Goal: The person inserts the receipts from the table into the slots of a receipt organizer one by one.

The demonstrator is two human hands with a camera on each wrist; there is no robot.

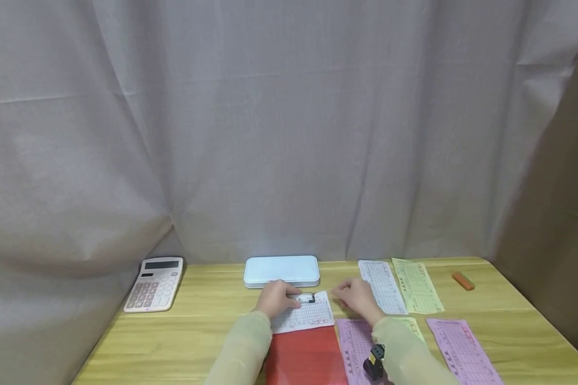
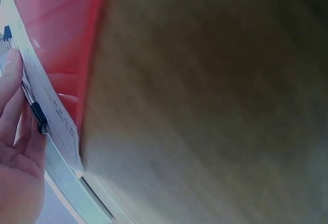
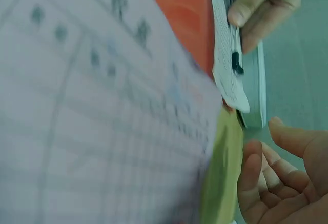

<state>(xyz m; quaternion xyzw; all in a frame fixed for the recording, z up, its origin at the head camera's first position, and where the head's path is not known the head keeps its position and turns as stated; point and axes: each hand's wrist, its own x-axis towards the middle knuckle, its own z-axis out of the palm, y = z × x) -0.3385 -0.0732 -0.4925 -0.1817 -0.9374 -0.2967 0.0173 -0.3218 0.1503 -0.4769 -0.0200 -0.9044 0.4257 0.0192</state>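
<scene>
A red clip folder (image 1: 308,355) lies at the front middle of the table, a white printed slip (image 1: 304,319) over its far end. My left hand (image 1: 273,299) pinches the metal clip (image 2: 29,97) with black ends at the top of that slip, thumb on its wire and fingers behind. Just right of the slip's corner is my right hand (image 1: 358,299), holding nothing; its fingers (image 3: 251,175) are loosely bent and the thumb stands apart from them. Under my right forearm lies a pink slip (image 1: 350,342), partly hidden by the sleeve.
Behind the folder sits a pale blue case (image 1: 281,271). A calculator (image 1: 153,285) stands far left. To the right lie a white slip (image 1: 381,287), a yellow-green slip (image 1: 418,286), another pink slip (image 1: 464,350) and an orange-green eraser (image 1: 463,281). A grey curtain (image 1: 289,133) hangs behind the table.
</scene>
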